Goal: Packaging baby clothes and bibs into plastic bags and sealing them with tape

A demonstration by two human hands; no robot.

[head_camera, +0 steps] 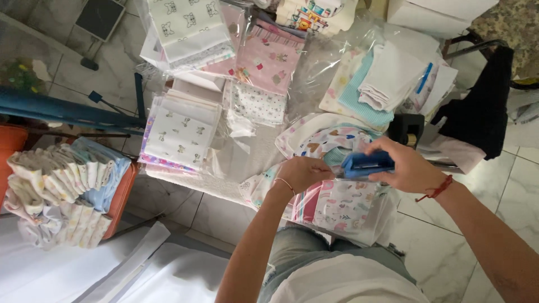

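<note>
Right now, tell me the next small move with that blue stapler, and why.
Probably squeeze the blue stapler: the right hand holds it over the clear bag of printed cloths, while the left hand pinches the bag's edge beside it.

I saw a blue stapler (368, 164), a pink printed cloth packet (268, 59) and a red wrist cord (438, 189).

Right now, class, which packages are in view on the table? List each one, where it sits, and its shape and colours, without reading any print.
Clear bag of patterned cloth: under both hands, flat, pink and white.
Blue stapler: in the right hand, above that bag; the left hand pinches the bag's edge.
White printed pack: table's left, rectangular.
Pink pack: top centre, flat.
White box: top right.
</note>
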